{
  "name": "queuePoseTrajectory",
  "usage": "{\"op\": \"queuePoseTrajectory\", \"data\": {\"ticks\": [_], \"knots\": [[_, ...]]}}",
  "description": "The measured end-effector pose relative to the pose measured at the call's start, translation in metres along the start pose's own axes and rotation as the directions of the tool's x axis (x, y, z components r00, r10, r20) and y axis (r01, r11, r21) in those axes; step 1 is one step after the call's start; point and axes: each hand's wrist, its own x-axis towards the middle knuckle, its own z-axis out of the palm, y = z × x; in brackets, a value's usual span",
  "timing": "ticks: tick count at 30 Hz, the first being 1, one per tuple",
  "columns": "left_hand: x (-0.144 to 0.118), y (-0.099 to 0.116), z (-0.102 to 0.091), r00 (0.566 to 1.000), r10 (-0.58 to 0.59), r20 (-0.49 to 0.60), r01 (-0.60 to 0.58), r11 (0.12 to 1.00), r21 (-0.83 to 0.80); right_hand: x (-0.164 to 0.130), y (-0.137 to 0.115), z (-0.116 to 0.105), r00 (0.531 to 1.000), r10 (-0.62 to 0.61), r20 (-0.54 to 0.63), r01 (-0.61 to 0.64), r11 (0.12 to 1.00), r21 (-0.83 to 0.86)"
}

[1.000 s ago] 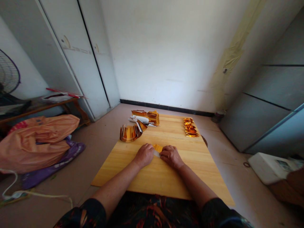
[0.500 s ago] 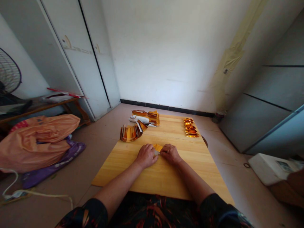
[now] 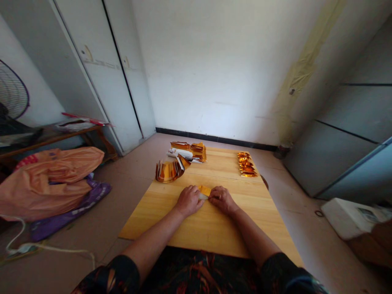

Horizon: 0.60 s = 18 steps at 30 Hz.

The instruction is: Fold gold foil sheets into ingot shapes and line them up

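Head view: left hand [image 3: 189,200] and right hand [image 3: 223,199] pinch opposite ends of a small gold-and-white paper sheet [image 3: 204,190] on the pale wooden worktop [image 3: 214,232]; it looks light, slick, easily creased, best held by its edges; beyond it lie curled copper-gold sheets [image 3: 165,172] leftward, folded shiny gold pieces [image 3: 246,165] rightward

The top [image 3: 199,273] is black, printed in red and orange; its sleeves [image 3: 119,269] end near the elbows, leaving forearms [image 3: 156,229] and fingers [image 3: 193,190] bare.
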Motion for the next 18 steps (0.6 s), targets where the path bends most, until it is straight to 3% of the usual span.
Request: {"op": "queuePoseTrajectory", "data": {"ticks": [5, 10, 18], "knots": [[0.001, 0.002, 0.0, 1.0, -0.027, 0.006, 0.027, 0.999, 0.017, 0.005, -0.003, -0.001, 0.998, 0.06, -0.022, -0.06, 0.998, 0.006], [0.003, 0.003, 0.001, 0.999, -0.046, -0.004, 0.046, 0.999, 0.001, 0.011, -0.009, -0.005, 0.991, 0.133, 0.027, -0.135, 0.989, 0.065], [0.005, 0.005, 0.004, 0.998, -0.059, 0.002, 0.059, 0.998, 0.017, 0.02, -0.017, -0.01, 0.97, 0.214, 0.117, -0.211, 0.977, -0.035]]}}
